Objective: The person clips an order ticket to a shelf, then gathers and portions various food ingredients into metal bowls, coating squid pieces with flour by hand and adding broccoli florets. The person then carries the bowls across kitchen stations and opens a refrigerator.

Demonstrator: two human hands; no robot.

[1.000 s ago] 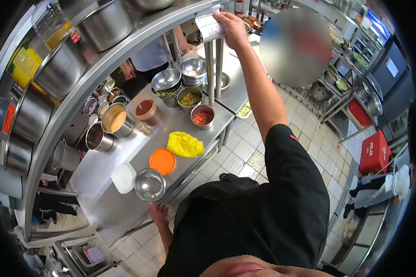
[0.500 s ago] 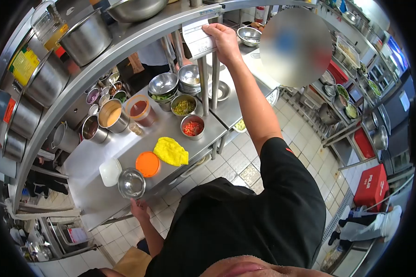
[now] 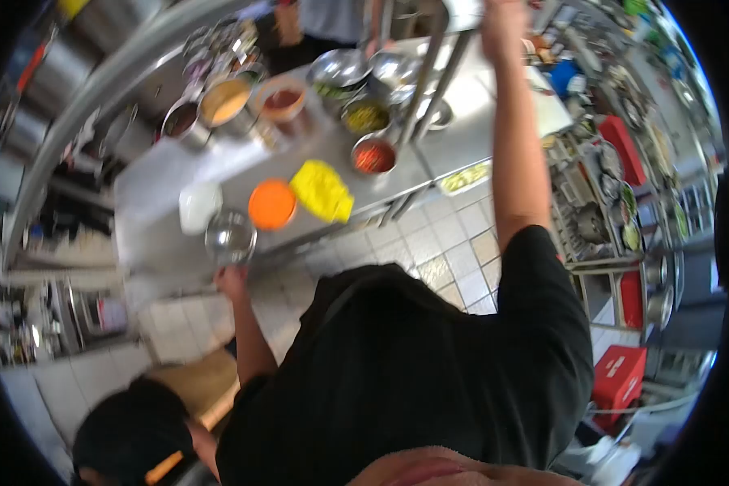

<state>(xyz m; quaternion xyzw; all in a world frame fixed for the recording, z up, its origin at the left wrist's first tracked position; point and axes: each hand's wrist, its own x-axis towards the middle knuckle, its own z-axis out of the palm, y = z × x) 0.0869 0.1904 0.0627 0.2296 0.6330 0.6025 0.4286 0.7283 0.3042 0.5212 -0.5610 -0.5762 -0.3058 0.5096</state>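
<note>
At the near edge of the steel counter, my left hand (image 3: 232, 280) grips the rim of a shiny metal bowl (image 3: 231, 237). Beside that bowl are an orange lid (image 3: 272, 204), a white container (image 3: 200, 207) and a crumpled yellow cloth (image 3: 322, 191). My right hand (image 3: 504, 31), raised at the top edge of the view and blurred, is closed on a white paper slip (image 3: 464, 14) that is partly cut off. Below and left of it is a metal pot of chopped red pieces (image 3: 373, 155).
Pots of sauce (image 3: 225, 103) and metal bowls (image 3: 340, 68) line the counter's far side, where another person (image 3: 332, 20) stands. A person in a black cap (image 3: 130, 429) is at the lower left. Metal posts (image 3: 425, 77) rise near my right arm.
The view has shifted and blurred. My right hand with the slip now appears farther right and higher. The capped person has come into view at the lower left. My left hand stays at the bowl.
</note>
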